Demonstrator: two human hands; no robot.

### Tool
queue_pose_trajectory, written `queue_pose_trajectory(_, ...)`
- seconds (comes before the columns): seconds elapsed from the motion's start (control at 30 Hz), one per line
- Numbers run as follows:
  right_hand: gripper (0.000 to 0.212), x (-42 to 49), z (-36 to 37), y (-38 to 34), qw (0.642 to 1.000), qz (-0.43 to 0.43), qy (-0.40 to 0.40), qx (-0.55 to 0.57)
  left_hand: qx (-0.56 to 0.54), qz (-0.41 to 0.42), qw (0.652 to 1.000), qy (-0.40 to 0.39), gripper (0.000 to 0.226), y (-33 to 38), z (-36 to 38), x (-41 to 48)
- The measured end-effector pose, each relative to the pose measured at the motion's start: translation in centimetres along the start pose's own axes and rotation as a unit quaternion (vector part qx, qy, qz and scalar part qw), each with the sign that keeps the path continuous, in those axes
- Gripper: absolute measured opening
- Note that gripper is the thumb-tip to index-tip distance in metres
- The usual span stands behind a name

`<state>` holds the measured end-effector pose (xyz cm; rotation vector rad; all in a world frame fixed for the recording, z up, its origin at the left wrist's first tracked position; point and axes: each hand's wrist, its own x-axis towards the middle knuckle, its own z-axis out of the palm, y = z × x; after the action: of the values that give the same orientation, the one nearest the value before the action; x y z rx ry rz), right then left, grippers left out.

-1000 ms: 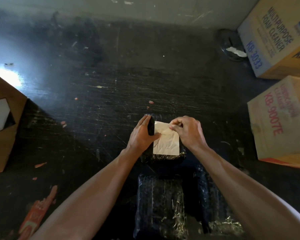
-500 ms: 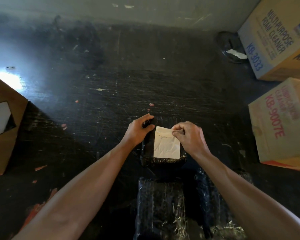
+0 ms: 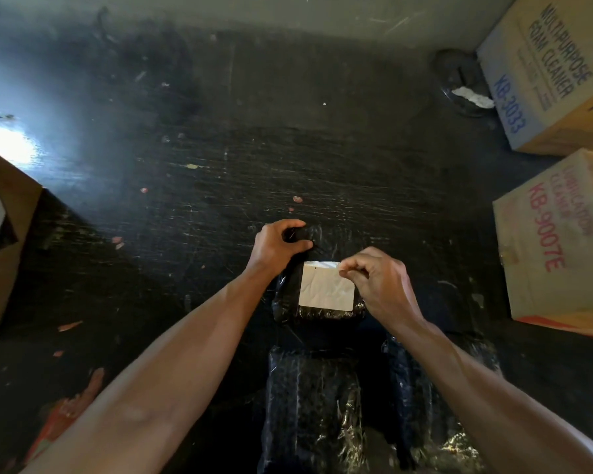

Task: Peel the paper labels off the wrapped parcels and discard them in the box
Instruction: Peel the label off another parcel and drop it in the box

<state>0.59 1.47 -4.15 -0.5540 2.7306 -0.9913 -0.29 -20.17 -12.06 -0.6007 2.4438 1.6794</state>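
Paper label (image 3: 326, 289), at frame centre on the black-wrapped parcel (image 3: 287, 297), is pinched at its upper edge by the right grip (image 3: 380, 282); the parcel is clamped by the left grip (image 3: 276, 244). A torn label is risked by a sharp pull.

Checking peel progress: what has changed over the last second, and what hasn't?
The right hand, pinching the label, has peeled its far edge back toward the person. The left hand slid to the far left corner of the parcel and grips it. The near parcels stayed put.
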Motion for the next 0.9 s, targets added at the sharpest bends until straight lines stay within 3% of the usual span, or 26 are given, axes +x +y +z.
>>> queue_pose_trajectory(0.67,0.014,-7.0,-1.4,-1.3,0.996,-0.059,0.052,0.037,0.011,0.015,1.000,0.022,0.055,0.2,0.7,0.0)
queue_pose_trajectory(0.9,0.018,-10.9,-2.2,-1.2,0.994,-0.029,0.085,0.062,0.007,0.013,0.999,0.034,0.053,0.2,0.9,-0.4)
